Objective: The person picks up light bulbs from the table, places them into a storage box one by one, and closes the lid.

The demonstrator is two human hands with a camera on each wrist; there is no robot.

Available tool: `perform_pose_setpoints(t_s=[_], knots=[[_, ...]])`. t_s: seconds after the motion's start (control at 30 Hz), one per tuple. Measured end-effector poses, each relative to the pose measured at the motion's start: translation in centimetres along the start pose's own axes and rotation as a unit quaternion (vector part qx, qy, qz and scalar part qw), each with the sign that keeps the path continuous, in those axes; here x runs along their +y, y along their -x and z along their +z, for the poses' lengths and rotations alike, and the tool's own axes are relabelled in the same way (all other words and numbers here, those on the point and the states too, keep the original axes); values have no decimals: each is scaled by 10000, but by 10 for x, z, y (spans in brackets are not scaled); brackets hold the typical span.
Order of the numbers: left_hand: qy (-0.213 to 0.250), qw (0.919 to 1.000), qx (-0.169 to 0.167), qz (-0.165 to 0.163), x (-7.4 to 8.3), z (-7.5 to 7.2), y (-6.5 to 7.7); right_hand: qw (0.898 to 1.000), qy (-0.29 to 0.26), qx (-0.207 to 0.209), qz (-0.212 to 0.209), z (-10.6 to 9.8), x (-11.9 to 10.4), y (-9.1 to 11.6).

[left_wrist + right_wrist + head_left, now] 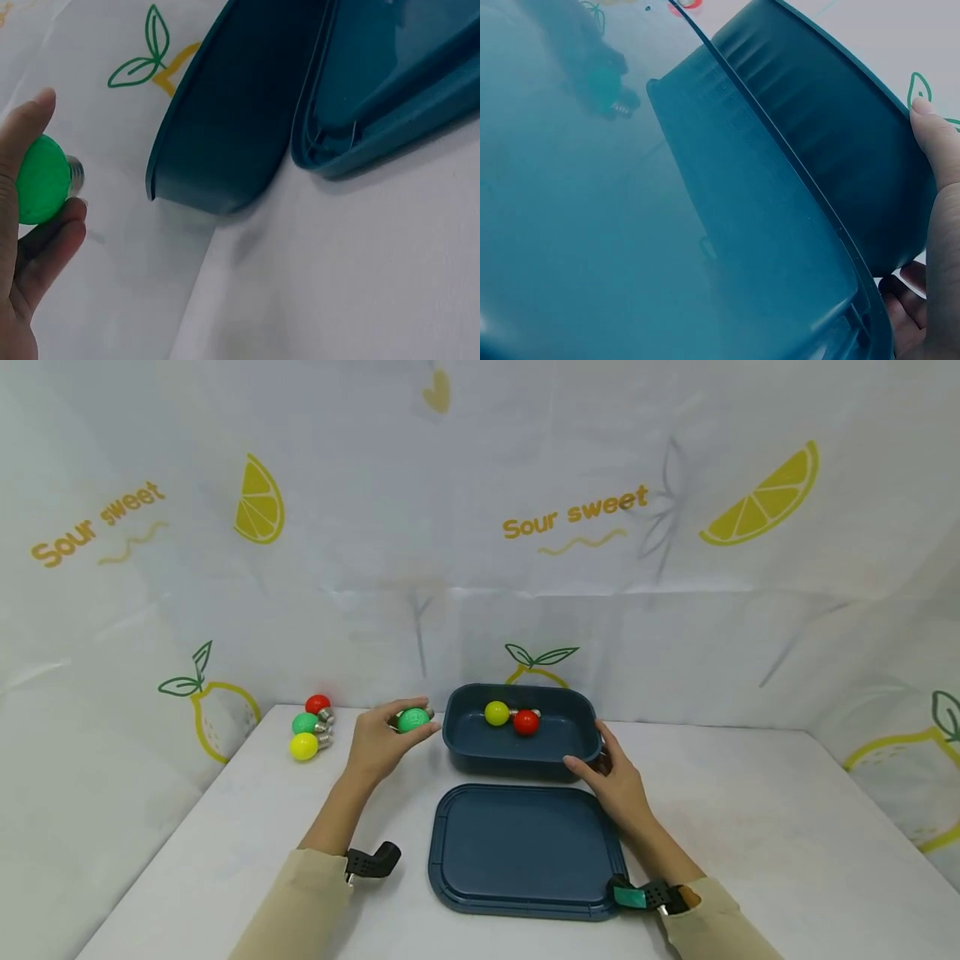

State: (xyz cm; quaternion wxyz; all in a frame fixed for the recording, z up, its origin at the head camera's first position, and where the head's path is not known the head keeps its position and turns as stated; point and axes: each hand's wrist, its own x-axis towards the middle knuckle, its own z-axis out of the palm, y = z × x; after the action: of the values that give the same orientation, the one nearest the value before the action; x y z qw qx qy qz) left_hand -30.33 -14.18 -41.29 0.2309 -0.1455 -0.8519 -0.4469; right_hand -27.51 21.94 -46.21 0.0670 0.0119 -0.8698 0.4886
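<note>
Green bulb [413,720] in left hand [378,743], thumb and fingers clamped round it, metal base pointing right, just beside left end of dark blue box [517,766]. Right hand [618,781] grips box's near right corner. Inside box: yellow bulb [497,713] and red bulb [526,722], close together. Blue lid [525,852] lies nearer person. Far left on white table [750,827], row of three bulbs [305,723]: red, green, yellow.
</note>
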Motion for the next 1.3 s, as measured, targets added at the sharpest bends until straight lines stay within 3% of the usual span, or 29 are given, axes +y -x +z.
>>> perform_pose_setpoints(t_s=[0.17, 0.37, 0.6, 0.9, 1.3], knots=[[519, 9975, -104, 474, 6, 8, -5, 10000, -12, 21, -15, 0, 0, 0], [843, 9935, -607, 475, 13, 20, -12, 10000, -2, 26, 0, 0, 1, 0], [337, 9950, -703, 624, 19, 34, -18, 10000, -64, 8, 19, 0, 1, -1], [169, 9915, -1244, 335, 27, 57, -32, 9999, -94, 36, -3, -1, 2, -1], [-385, 9855, -1652, 38, 32, 78, -46, 9999, -102, 48, 15, 1, 1, -1]])
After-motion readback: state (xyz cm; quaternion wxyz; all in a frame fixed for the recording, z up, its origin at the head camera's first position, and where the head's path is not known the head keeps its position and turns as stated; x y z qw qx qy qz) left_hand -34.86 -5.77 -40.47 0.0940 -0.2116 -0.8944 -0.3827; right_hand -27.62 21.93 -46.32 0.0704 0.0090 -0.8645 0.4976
